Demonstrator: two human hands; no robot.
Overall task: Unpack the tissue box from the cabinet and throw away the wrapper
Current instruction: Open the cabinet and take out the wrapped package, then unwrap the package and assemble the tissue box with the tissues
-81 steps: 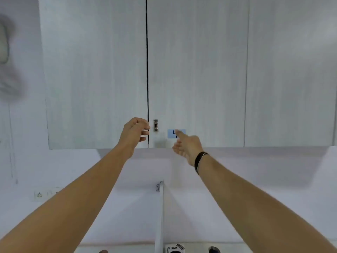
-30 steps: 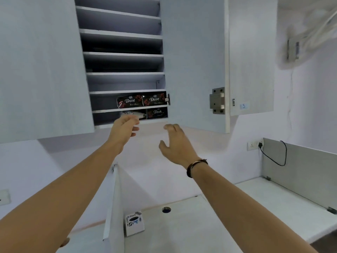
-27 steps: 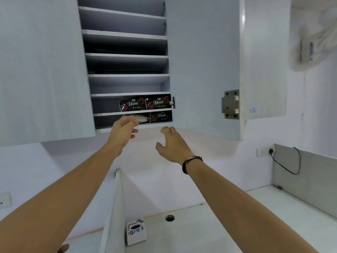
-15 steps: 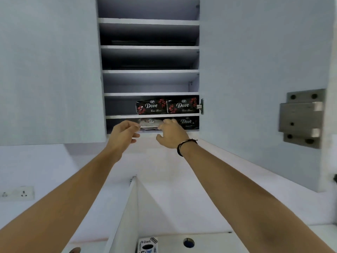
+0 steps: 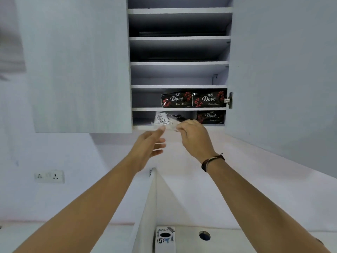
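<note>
Our right hand (image 5: 194, 137) pinches the clear-wrapped tissue pack (image 5: 164, 120) at the white cabinet's bottom shelf (image 5: 144, 127); our left hand (image 5: 148, 145) waits open beneath. The slippery film could slide free and drop.

"Dove" reads on three black packs (image 5: 193, 99) in the cabinet; "Dart" on a white box (image 5: 165, 238) below

Partly hidden behind right hand (image 5: 194, 137): wrapped pack (image 5: 163, 119) on bottom shelf, print too small to read. Blurred: left hand (image 5: 148, 145) fingertips. Cut off below: Dart box (image 5: 165, 239), both forearms.
</note>
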